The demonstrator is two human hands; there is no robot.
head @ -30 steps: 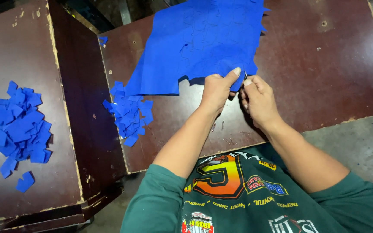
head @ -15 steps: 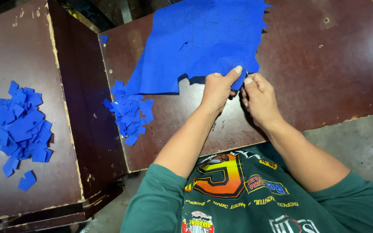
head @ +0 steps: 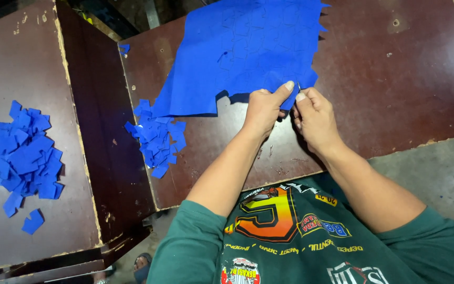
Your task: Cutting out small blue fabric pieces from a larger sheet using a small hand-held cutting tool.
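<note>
Dark brown boards filled the view — a separate board (head: 32,68) far left, a darker raised edge, then the main table (head: 411,89) under the hands, with bare concrete floor (head: 437,168) at lower right.

Starting at the left, a heap of small blue pieces (head: 23,158) lay on that side board, with a couple of loose ones just below it. That looked like finished work, and plenty of it.

Moving across, a second, smaller pile of blue pieces (head: 156,138) sat on the main table, just beside the lower left corner of the big blue sheet (head: 243,52). One stray scrap (head: 124,49) lay apart near the table's far left edge.

The sheet itself lay flat on the table, scored all over with faint shape outlines, and its near edge was ragged where pieces had come away. By my reading, the job was partway through — two piles separated, but most of the sheet was intact.

Then the hands, at the sheet's lower right corner. The left hand (head: 262,109) was closed in a pinch, thumb up, clamped on the edge of the sheet. The right hand (head: 315,118) was closed too, thumb and fingers nipped on the same corner, the two hands nearly touching. Whether the right hand held a piece already free or one attached to the sheet, I could not tell.
</note>
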